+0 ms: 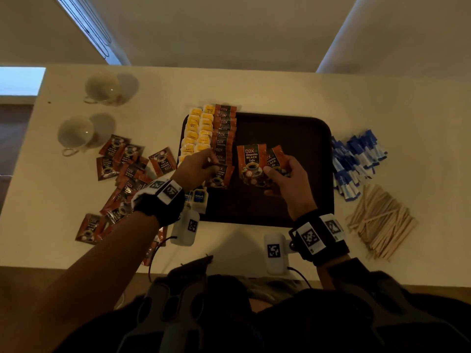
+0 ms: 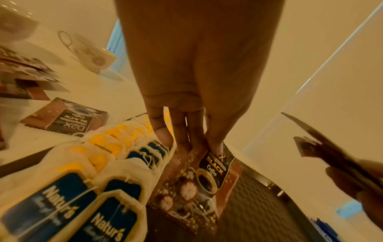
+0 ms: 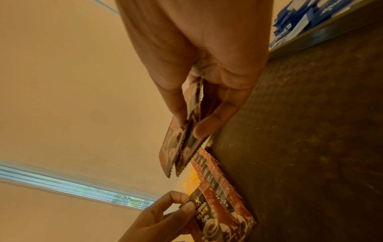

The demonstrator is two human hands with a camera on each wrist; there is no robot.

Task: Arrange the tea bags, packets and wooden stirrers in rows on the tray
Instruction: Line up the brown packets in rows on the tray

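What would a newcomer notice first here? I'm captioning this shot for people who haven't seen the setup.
Probably the dark tray mid-table, with neat rows of tea bags and coffee packets along its left side. Over it, the right hand holds two packets while the left hand pinches the nearest packet of the row. Loose packets lie left of the tray; blue sachets and stirrers lie right of it.

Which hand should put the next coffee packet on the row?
Probably the left hand. It already pinches the nearest orange-and-black coffee packet at the row's near end on the dark brown plastic tray. The right hand holds spare orange coffee packets beside it, ready to pass over.
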